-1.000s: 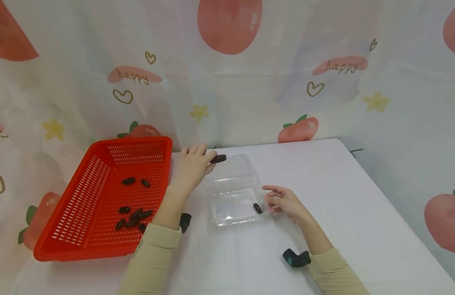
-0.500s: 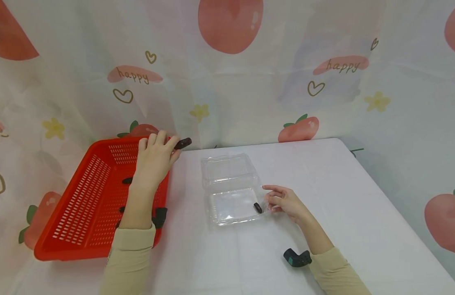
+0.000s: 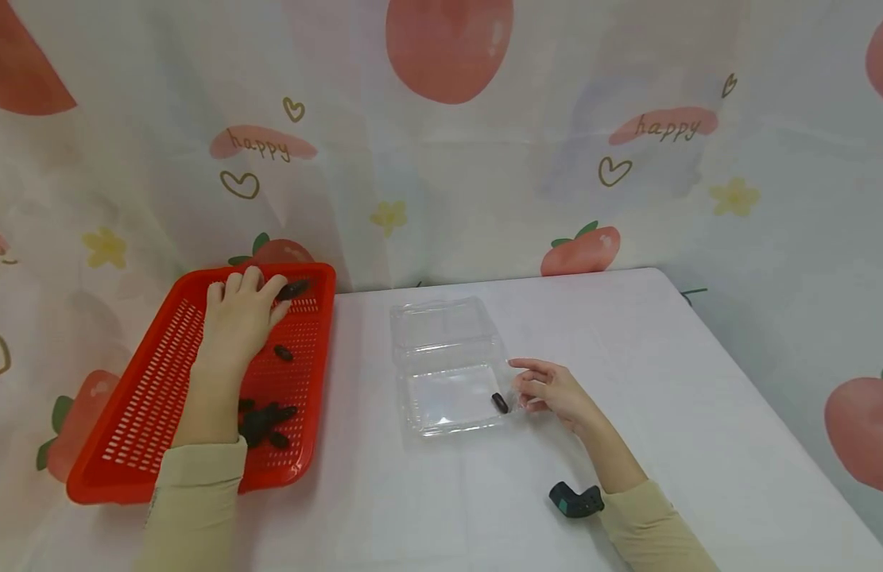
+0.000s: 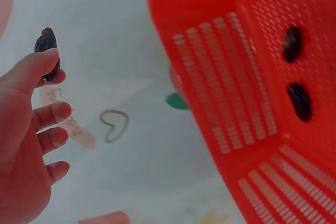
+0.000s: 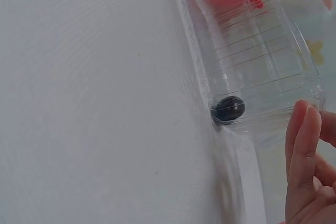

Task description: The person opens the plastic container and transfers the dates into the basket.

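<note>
Over the far part of the red basket [image 3: 301,377], my left hand [image 3: 230,330] pinches a dark date [image 3: 293,290] between thumb and index finger. The left wrist view shows this held date [image 4: 46,40] upright, the other fingers loosely bent. More dates [image 3: 284,353] lie on the basket floor, partly hidden by my forearm. A clear plastic clamshell box [image 3: 448,395] lies opened out on the table, with one date [image 3: 500,403] in its near right corner. My right hand [image 3: 555,393] holds the box's right rim with its fingertips, seen closer in the right wrist view.
A white cloth covers the table [image 3: 627,357]. Behind it hangs a printed curtain [image 3: 470,191] with fruit and hearts. A black wrist device [image 3: 577,500] sits by the right cuff. The basket's raised wall stands between its dates and the box.
My left hand has moved left from above the clamshell's lid to over the basket, still holding the date, and has come a little lower. The right hand and the box have stayed in place.
</note>
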Available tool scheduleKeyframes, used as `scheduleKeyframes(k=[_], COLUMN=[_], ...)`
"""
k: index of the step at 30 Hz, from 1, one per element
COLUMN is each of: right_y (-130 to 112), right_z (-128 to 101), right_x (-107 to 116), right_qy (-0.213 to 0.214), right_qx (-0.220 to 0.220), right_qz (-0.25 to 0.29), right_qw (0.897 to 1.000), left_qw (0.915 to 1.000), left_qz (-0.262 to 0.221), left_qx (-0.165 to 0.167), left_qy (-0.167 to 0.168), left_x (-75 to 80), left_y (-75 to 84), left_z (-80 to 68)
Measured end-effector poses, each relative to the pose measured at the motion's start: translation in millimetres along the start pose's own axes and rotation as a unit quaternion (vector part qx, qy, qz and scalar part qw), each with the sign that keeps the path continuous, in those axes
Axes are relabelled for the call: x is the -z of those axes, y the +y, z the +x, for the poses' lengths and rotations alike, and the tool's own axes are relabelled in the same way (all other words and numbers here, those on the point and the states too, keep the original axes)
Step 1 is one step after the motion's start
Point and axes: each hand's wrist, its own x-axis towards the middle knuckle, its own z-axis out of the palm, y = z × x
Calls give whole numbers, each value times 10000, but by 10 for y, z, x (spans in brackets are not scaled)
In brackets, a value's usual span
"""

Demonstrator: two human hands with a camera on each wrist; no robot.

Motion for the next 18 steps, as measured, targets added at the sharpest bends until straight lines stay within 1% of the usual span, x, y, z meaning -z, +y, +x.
scheduleKeyframes(k=[3,5,10,15,18], right_y=[-8,-12,-15,-12,-5], right_z=[-3,-2,0,3,6], right_x=[-8,-13,-17,-12,-10], right_qy=[11,6,-11,-4,-8], right_qx=[-23,-28,-12,22,46], right_qz=[25,44,55,72,74], right_qw=[10000,10000,10000,10000,10000], left_qw=[9995,9981,9917,9863,9841], left_qz=[144,256,513,552,544], left_qx=[-2,-6,-28,-65,-90], left_qy=[-298,-556,-1175,-1552,-1688], left_x=[-62,-108,-241,-353,-401], left_y=[-119,-183,-304,-388,-415], left_z=[-45,-76,-135,-147,-144])
